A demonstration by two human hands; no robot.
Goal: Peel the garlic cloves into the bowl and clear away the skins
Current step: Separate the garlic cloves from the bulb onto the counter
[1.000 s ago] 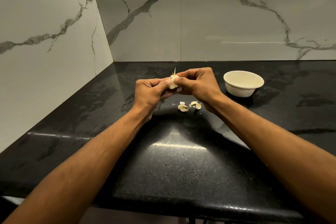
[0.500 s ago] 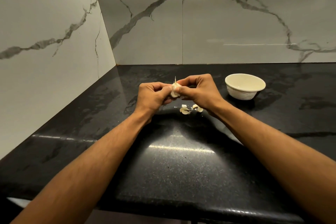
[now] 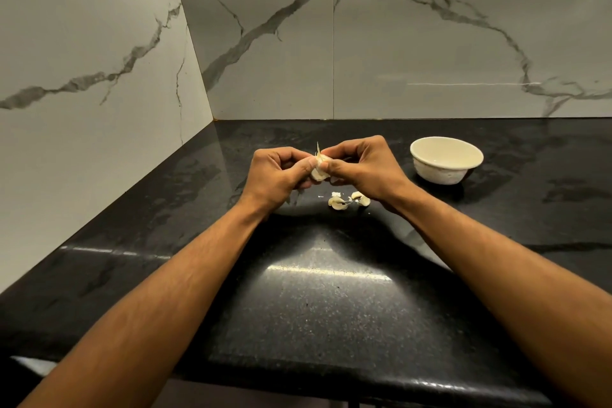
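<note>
A pale garlic clove (image 3: 320, 166) with a thin skin tip sticking up is pinched between both hands above the black counter. My left hand (image 3: 280, 175) grips it from the left with thumb and fingers. From the right, my right hand (image 3: 362, 165) closes on the same clove. Below the hands, a few loose garlic pieces and skins (image 3: 347, 200) lie on the counter. A cream bowl (image 3: 445, 160) stands to the right of my right hand; I see nothing inside it from here.
The black stone counter (image 3: 324, 301) runs into a corner, with marble walls (image 3: 99, 76) at the left and back. Its front edge is close to me at the bottom of the view.
The hands stay together on the clove, with only small finger shifts. The view has tilted slightly, so everything sits a little lower in the frame.
</note>
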